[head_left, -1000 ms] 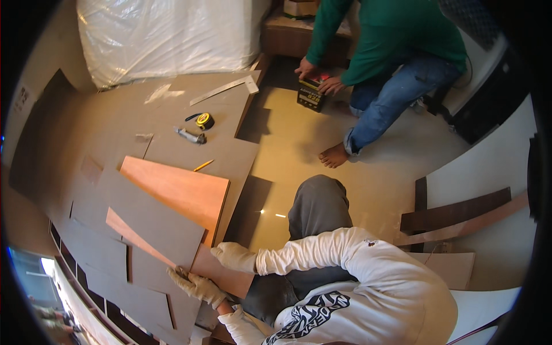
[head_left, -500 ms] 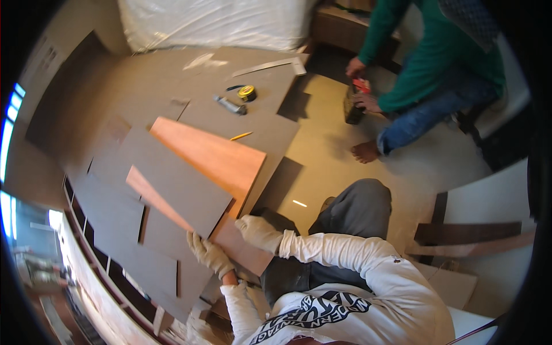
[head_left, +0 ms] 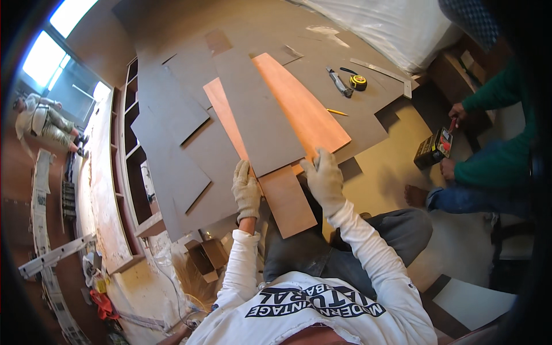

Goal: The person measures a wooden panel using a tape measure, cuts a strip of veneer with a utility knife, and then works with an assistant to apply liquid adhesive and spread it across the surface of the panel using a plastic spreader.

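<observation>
Noting tan panel (head_left: pixel 289 210) partly under grey board (head_left: pixel 259 115), past near edge of work surface (head_left: pixel 371 103), between gloved left hand (head_left: pixel 246 188), fingers together along its left side, and gloved right hand (head_left: pixel 325 181), fingers curled near orange board (head_left: pixel 305 109), grip unclear on both.

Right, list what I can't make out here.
All in the head view:
Whether the narrow orange strip and wide orange board join: a grey board covers between.
If the left hand or right hand grips: the palms face away.
The green-sleeved co-worker's body: cut off by the right rim.
What the plastic sheet covers: hidden by its folds.
</observation>
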Motion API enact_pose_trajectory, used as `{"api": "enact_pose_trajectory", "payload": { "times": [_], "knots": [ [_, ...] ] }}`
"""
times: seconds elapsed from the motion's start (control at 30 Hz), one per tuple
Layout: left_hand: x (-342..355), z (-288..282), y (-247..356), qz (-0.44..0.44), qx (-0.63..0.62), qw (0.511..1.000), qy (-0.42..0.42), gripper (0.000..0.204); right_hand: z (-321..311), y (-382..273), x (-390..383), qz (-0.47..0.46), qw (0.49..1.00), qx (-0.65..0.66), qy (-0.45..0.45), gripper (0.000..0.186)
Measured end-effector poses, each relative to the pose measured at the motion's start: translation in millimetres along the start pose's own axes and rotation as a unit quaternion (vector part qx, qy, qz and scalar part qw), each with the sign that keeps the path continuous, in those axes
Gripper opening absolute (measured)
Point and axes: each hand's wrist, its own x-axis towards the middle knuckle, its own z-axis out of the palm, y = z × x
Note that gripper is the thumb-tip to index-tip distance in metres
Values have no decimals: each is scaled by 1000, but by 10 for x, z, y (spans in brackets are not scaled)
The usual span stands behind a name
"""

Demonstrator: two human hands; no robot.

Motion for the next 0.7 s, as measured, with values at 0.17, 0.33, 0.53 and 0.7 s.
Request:
{"api": "enact_pose_trajectory", "payload": {
  "times": [0.17, 0.33, 0.53, 0.7],
  "knots": [
    [37, -10, -13, -24, -12, 1000, -7, 35, 117, -263, 557, 14, 995, -17, -102, 61],
    [241, -287, -199, 52, 193, 980, 9, 46, -156, 386, 1067, 197, 883, 404, -139, 41],
    [581, -1378, -428, -87, 476, 873, 68, 75, -1981, 747, 900, 76, 906, 413, -54, 39],
    [970, -1577, -437, -295, 464, 835, -29, 109, -2644, 1169, 618, 104, 910, 382, 125, 39]
  ]
}}
